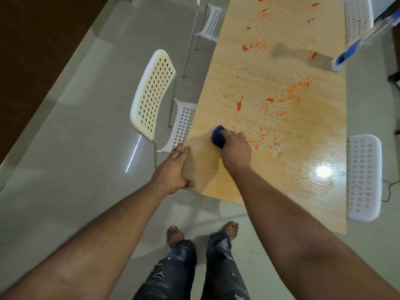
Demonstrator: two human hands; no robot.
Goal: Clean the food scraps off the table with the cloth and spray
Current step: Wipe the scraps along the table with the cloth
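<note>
A white perforated plastic chair (151,94) stands at the left, tucked against the long light wooden table (303,165). The left hand (173,172) rests over the table's near left corner, fingers straight along the edge and thumb on top, its grip released. Just right of it, the right hand (234,148) clenches a bunched dark blue cloth (218,136), pressing it to the tabletop (knuckles up). Beyond the cloth, orange-red food scraps (270,109) lie scattered up the middle of the table. At the far right edge stands a clear spray bottle with a blue-and-white head (350,50), well apart from both hands.
</note>
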